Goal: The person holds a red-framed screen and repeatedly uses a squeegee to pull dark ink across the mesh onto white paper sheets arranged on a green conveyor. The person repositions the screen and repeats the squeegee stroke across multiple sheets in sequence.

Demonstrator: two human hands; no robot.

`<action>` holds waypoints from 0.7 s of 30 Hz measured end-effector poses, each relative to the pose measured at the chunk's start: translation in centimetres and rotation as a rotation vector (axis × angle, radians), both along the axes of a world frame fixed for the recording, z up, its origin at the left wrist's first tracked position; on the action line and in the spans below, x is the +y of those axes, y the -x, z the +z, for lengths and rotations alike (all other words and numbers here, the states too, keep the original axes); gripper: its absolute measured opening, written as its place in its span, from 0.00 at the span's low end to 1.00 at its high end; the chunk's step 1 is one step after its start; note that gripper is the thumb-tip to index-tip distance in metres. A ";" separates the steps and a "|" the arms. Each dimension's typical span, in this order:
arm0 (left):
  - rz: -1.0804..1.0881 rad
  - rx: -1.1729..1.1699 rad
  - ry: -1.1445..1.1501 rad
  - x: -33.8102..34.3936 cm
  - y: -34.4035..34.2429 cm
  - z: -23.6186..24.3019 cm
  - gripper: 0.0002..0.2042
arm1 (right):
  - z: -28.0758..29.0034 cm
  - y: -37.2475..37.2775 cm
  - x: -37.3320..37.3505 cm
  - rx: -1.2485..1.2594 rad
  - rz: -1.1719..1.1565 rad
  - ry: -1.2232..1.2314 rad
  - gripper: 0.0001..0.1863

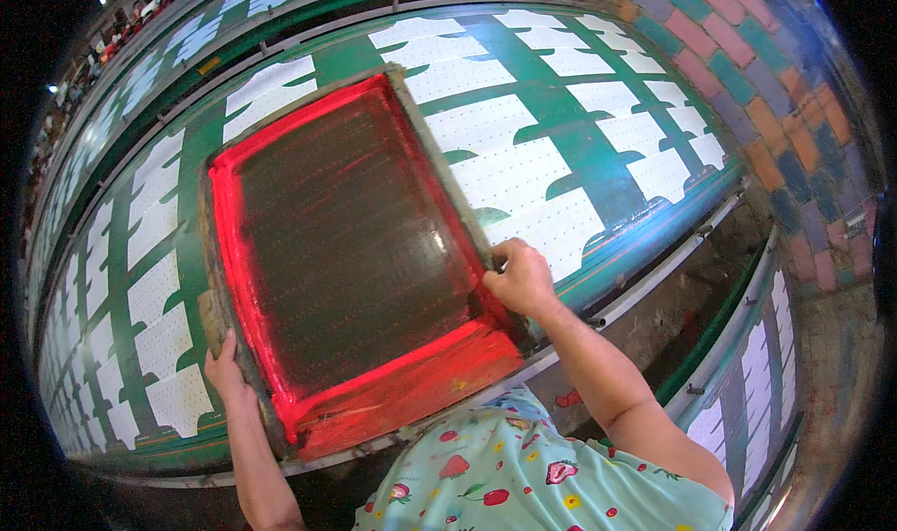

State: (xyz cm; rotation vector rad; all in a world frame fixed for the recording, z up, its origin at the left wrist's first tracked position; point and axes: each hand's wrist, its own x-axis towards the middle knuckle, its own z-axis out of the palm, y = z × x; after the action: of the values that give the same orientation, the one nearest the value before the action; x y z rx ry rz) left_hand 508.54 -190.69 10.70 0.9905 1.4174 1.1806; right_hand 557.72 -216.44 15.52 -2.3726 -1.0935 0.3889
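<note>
A large screen-printing frame [348,237] with dark mesh and bright red ink along its inner borders lies over the green table in front of me. My left hand [224,370] grips its left side near the close corner, thumb up along the edge. On the opposite side, my right hand [521,277] has its fingers curled round the right edge. White cut fabric pieces [509,171] with small printed dots lie in rows on the table, and some are hidden beneath the frame. Red ink also smears the wide near end of the frame.
The long green printing table [341,62] has a metal rail [668,258] along its near edge. Another table [747,382] with white pieces stands at the lower right, and more run along the far left. Coloured brick paving [738,55] borders the right end.
</note>
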 end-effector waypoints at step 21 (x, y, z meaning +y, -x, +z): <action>-0.002 -0.039 -0.039 -15.8 -36.7 -1.8 0.15 | -5.0 -34.5 -15.4 -0.003 -0.142 -0.099 0.20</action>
State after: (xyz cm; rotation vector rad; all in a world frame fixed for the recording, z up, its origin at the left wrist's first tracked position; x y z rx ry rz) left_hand 545.24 -206.49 8.93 0.9900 1.3672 1.2241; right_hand 592.25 -231.86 10.54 -2.3456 -0.9175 0.2748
